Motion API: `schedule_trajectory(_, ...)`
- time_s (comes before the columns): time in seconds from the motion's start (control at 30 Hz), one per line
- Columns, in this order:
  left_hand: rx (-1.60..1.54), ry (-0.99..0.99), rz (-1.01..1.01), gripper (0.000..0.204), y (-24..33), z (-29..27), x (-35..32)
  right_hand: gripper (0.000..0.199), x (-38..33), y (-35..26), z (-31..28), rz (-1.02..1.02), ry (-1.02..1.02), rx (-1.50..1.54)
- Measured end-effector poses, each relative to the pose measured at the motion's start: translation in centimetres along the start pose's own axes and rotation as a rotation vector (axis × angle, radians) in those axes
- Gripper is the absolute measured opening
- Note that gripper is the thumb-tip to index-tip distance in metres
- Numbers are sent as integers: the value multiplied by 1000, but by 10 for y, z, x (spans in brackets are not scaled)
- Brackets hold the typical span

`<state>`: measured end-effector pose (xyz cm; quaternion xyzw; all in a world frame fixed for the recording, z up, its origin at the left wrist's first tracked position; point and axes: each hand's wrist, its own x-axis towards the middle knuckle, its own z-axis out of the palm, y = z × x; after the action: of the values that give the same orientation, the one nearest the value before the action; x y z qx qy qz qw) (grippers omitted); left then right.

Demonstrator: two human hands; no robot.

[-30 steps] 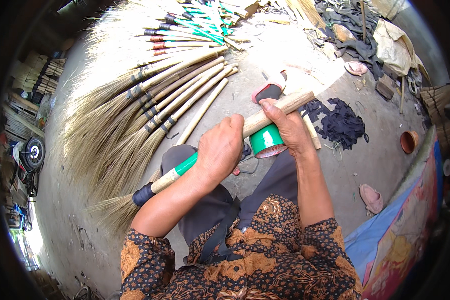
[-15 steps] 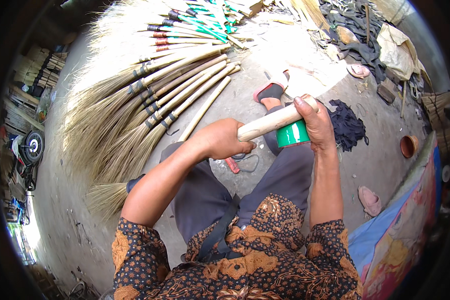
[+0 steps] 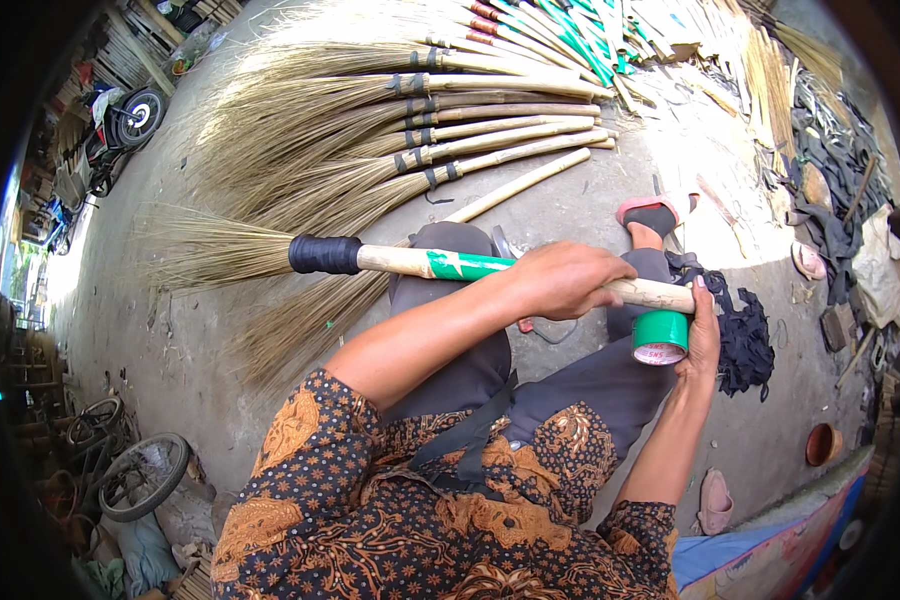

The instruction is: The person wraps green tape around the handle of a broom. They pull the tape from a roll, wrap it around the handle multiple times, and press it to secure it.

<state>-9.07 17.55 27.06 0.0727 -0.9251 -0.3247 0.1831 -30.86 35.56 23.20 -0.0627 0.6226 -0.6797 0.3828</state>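
A broom (image 3: 394,260) lies across my lap, its straw head (image 3: 225,247) to the left under a black binding (image 3: 325,254). Green tape (image 3: 465,266) covers part of its pale wooden handle. My left hand (image 3: 575,278) is closed over the handle near its right end, palm down. At that end my right hand (image 3: 703,335) grips the handle, its thumb at the tip, and a roll of green tape (image 3: 660,335) sits against its fingers just below the handle. The fingers of the right hand are partly hidden by the roll.
Several finished-looking brooms (image 3: 510,88) lie fanned out ahead on the concrete floor. Black cloth strips (image 3: 745,345) are heaped beside my right knee. A clay pot (image 3: 823,444) and a pink sandal (image 3: 716,502) are to the right. A bicycle wheel (image 3: 145,477) stands at lower left.
The view has turned, and the broom's straw head and green-taped section now show. The handle has swung from rising rightward to sloping slightly down. My left hand is nearer my right hand.
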Motion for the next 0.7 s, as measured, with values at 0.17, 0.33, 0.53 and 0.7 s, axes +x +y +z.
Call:
schedule_trajectory(0.17, -498, 133, -169, 17, 25, 9, -69, 68, 7, 22, -5, 108, 3, 70)
schedule_trajectory(0.33, -1242, 240, -812, 39, 17, 47, -105, 68, 6, 27, -1, 87, 6, 37)
schedule_trajectory(0.53, -1251, 123, -893, 44, 9, 42, -93, 68, -2, 19, 9, -55, -75, 58)
schedule_trajectory(0.7, -532, 84, -459, 33, 55, 0, -96, 69, -18, -5, 10, -204, -26, -3)
